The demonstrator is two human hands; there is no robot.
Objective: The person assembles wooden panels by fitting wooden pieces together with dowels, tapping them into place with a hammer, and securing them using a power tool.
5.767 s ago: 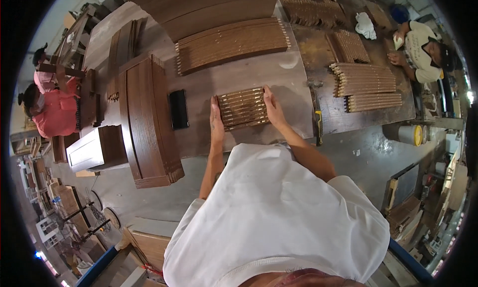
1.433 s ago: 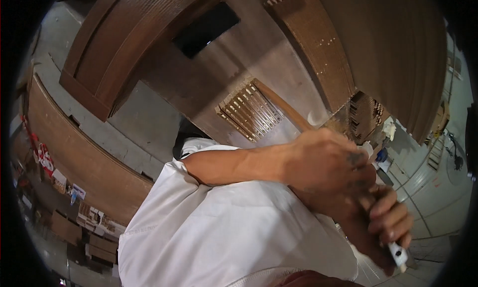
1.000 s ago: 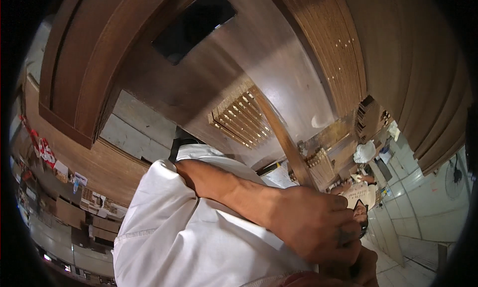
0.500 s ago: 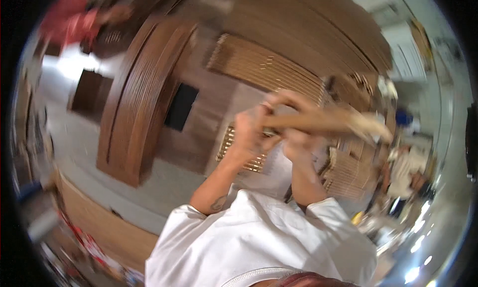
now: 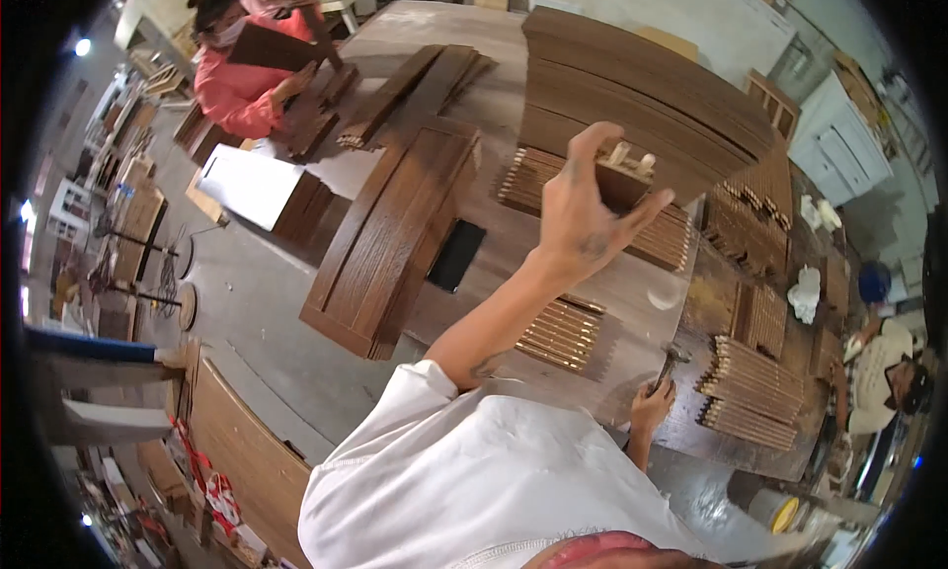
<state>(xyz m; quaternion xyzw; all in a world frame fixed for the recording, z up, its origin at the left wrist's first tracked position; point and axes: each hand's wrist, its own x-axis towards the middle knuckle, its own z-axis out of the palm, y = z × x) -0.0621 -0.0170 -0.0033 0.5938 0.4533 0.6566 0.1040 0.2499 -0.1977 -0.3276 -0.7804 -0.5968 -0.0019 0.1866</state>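
Raised over the table, my left hand [image 5: 578, 213] is closed around a dark brown wooden piece [image 5: 624, 188]. Pale wooden dowels [image 5: 632, 158] stick out of that piece's end. Lower down on the right, my right hand [image 5: 652, 407] grips the handle of a hammer [image 5: 676, 355], its metal head up. Between my arms lies a small stack of brown wooden strips [image 5: 561, 336] with shiny gold-coloured fittings. Behind my left hand, a longer row of brown strips [image 5: 525, 179] with pale ends is partly hidden.
Dark wooden panels [image 5: 395, 238] are stacked to the left, beside a flat black rectangle [image 5: 458, 256]. Large brown boards [image 5: 642, 95] stand at the back. Bundled strips [image 5: 755, 391] cover the right-hand table. A co-worker in red [image 5: 237, 85] holds a board at far left; another person [image 5: 879, 362] is at right.
My hands were together on a blurred wooden piece; now they are apart. The left has risen with a wooden piece, and the right is lower, holding a hammer. The view has shifted.
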